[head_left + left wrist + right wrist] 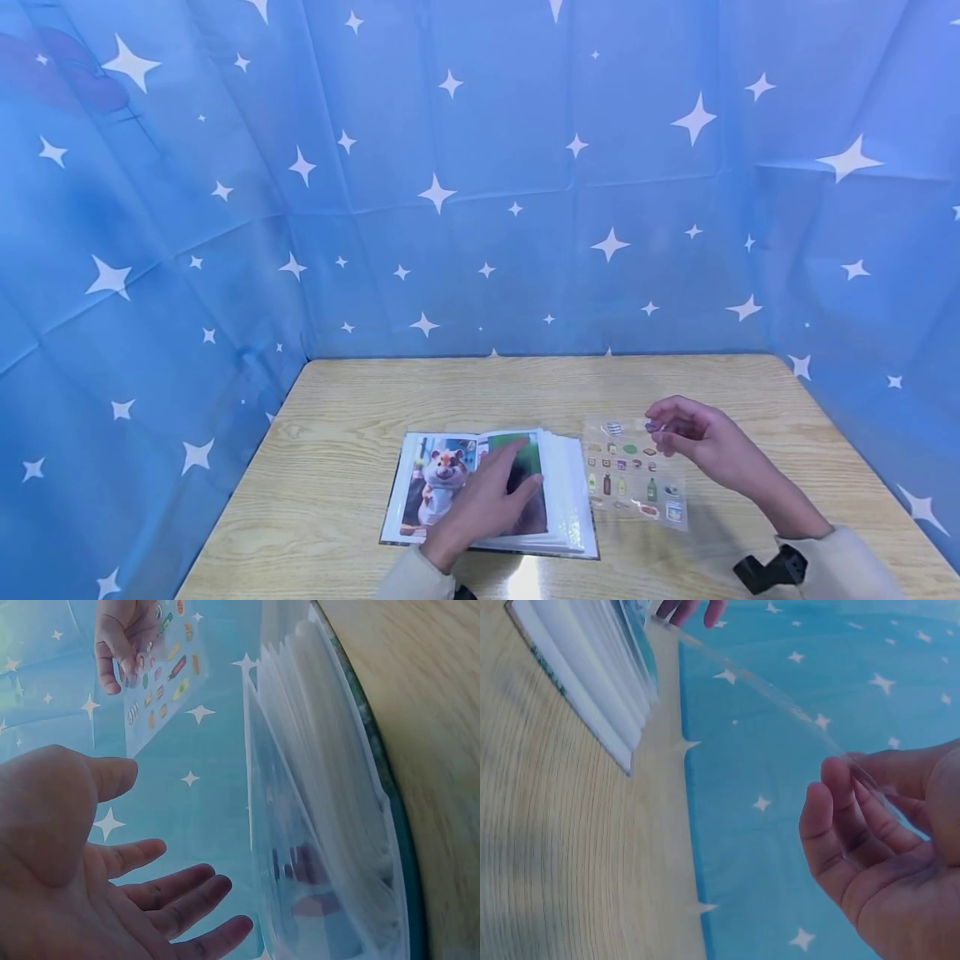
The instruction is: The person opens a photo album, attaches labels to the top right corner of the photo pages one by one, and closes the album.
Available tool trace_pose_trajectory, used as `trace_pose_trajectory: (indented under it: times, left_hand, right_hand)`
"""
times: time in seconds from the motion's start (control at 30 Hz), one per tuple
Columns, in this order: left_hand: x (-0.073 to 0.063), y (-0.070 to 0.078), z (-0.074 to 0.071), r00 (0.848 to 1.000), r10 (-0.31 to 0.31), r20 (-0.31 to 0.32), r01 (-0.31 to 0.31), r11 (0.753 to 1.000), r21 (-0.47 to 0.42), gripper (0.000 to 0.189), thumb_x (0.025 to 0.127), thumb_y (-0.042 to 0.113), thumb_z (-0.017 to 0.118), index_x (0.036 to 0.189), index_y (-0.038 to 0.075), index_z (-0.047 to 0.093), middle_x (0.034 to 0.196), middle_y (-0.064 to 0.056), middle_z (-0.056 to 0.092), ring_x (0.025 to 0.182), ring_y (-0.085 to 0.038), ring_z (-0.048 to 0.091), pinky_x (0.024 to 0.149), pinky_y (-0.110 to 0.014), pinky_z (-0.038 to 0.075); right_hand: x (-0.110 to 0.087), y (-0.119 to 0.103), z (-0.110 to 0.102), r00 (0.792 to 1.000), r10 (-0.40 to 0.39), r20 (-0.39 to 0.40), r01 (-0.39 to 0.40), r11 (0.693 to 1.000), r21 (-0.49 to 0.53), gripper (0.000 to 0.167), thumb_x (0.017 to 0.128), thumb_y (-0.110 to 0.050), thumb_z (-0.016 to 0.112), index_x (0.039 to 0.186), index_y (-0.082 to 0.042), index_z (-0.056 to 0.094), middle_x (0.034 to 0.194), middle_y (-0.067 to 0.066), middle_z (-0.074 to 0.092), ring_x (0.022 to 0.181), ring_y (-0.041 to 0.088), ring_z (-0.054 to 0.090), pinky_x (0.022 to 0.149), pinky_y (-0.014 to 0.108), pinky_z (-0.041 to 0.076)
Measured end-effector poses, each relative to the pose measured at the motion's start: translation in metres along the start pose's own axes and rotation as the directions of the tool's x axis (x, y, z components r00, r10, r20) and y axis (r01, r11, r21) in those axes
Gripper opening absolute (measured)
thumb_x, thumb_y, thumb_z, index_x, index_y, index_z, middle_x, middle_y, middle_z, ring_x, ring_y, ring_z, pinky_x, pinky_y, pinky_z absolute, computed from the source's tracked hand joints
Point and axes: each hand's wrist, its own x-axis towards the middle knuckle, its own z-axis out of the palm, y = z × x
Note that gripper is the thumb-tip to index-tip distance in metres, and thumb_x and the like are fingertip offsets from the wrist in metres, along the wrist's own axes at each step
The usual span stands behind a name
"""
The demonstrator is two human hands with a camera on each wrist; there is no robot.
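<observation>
A clear sticker sheet [633, 479] printed with small food and bottle pictures hangs tilted to the right of an open photo album [570, 500]. My right hand [705, 442] pinches the sheet between thumb and fingers near its upper right corner; edge-on in the right wrist view, the sheet [772, 697] looks like a thin strip. My left hand [491, 492] is over the album's right page with its fingers spread and relaxed, covering part of a green and dark picture [534, 467]. In the left wrist view that hand [112, 877] holds nothing. A hamster picture [444, 471] fills the left page.
The album lies on a light wooden table [315, 483], its right side thick with stacked clear sleeves [330, 750]. Blue cloth [517, 275] with white stars hangs behind the table and along both sides. A black strap [772, 571] is around the right wrist.
</observation>
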Motion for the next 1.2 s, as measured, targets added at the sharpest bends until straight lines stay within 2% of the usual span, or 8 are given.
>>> trace_pose_trajectory:
  times: [0.17, 0.33, 0.43, 0.6, 0.77, 0.9, 1.1, 1.2]
  left_hand:
    - [0.002, 0.005, 0.000, 1.000, -0.006, 0.009, 0.007, 0.999, -0.052, 0.064, 0.100, 0.051, 0.050, 0.153, 0.018, 0.036, 0.152, -0.003, 0.045, 0.140, -0.026, 0.041, 0.117, -0.055, 0.028]
    - [0.005, 0.010, 0.000, 0.999, -0.033, 0.005, 0.034, 0.994, -0.103, 0.063, 0.099, 0.051, 0.052, 0.153, 0.022, 0.037, 0.146, -0.007, 0.052, 0.136, -0.025, 0.046, 0.118, -0.058, 0.024]
    - [0.006, 0.013, 0.000, 0.999, -0.040, -0.004, 0.039, 0.987, -0.154, 0.061, 0.099, 0.051, 0.053, 0.152, 0.026, 0.036, 0.142, -0.009, 0.055, 0.132, -0.023, 0.050, 0.115, -0.056, 0.031]
    - [0.009, 0.018, 0.000, 0.999, -0.008, -0.038, -0.003, 0.963, -0.268, 0.060, 0.099, 0.044, 0.056, 0.152, 0.024, 0.035, 0.136, -0.011, 0.057, 0.124, -0.025, 0.056, 0.102, -0.049, 0.048]
    - [0.010, 0.022, -0.001, 0.998, 0.007, -0.063, -0.029, 0.935, -0.353, 0.061, 0.098, 0.040, 0.059, 0.151, 0.021, 0.036, 0.134, -0.012, 0.058, 0.121, -0.029, 0.059, 0.102, -0.043, 0.050]
    - [0.011, 0.024, 0.000, 0.997, 0.010, -0.074, -0.039, 0.914, -0.405, 0.062, 0.096, 0.036, 0.063, 0.150, 0.020, 0.037, 0.132, -0.013, 0.059, 0.120, -0.030, 0.060, 0.102, -0.040, 0.050]
    - [0.012, 0.026, 0.001, 0.998, -0.016, -0.067, -0.014, 0.902, -0.431, 0.065, 0.094, 0.040, 0.066, 0.150, 0.026, 0.036, 0.130, -0.006, 0.062, 0.114, -0.018, 0.063, 0.098, -0.032, 0.052]
    - [0.014, 0.027, 0.002, 0.998, -0.032, -0.045, 0.007, 0.881, -0.474, 0.066, 0.094, 0.037, 0.067, 0.151, 0.028, 0.034, 0.128, -0.002, 0.064, 0.110, -0.011, 0.064, 0.097, -0.028, 0.051]
  right_hand:
    - [0.002, -0.006, 0.006, 1.000, -0.006, 0.016, 0.005, 0.999, 0.054, 0.028, 0.089, 0.009, 0.061, 0.117, 0.003, 0.058, 0.097, 0.003, 0.067, 0.076, 0.019, 0.067, 0.066, 0.031, 0.059]
    - [0.004, -0.011, 0.015, 1.000, -0.008, 0.028, 0.005, 0.997, 0.083, 0.028, 0.089, 0.009, 0.062, 0.116, 0.003, 0.059, 0.098, 0.003, 0.067, 0.078, 0.019, 0.068, 0.069, 0.030, 0.059]
    - [0.005, -0.014, 0.020, 1.000, -0.001, 0.030, -0.002, 0.995, 0.098, 0.027, 0.089, 0.006, 0.063, 0.116, 0.002, 0.059, 0.098, 0.004, 0.067, 0.080, 0.017, 0.069, 0.070, 0.030, 0.060]
    - [0.006, -0.018, 0.028, 0.999, 0.003, 0.032, -0.006, 0.992, 0.124, 0.026, 0.090, 0.002, 0.065, 0.116, 0.002, 0.060, 0.099, 0.004, 0.067, 0.083, 0.016, 0.069, 0.073, 0.030, 0.060]
    - [0.008, -0.021, 0.035, 0.999, 0.004, 0.037, -0.009, 0.988, 0.151, 0.025, 0.091, 0.001, 0.065, 0.115, 0.001, 0.060, 0.099, 0.005, 0.067, 0.083, 0.021, 0.069, 0.074, 0.031, 0.060]
    - [0.010, -0.021, 0.038, 0.999, 0.004, 0.047, -0.013, 0.982, 0.190, 0.025, 0.091, 0.003, 0.063, 0.115, 0.003, 0.059, 0.099, 0.004, 0.067, 0.083, 0.018, 0.069, 0.076, 0.032, 0.060]
    - [0.011, -0.021, 0.042, 0.999, -0.002, 0.046, -0.009, 0.973, 0.232, 0.026, 0.090, 0.004, 0.064, 0.115, 0.006, 0.058, 0.100, 0.001, 0.068, 0.087, 0.012, 0.069, 0.078, 0.029, 0.060]
    - [0.011, -0.021, 0.045, 0.999, -0.004, 0.051, -0.009, 0.968, 0.249, 0.025, 0.090, 0.003, 0.064, 0.115, 0.006, 0.058, 0.101, 0.001, 0.068, 0.089, 0.012, 0.069, 0.080, 0.030, 0.060]
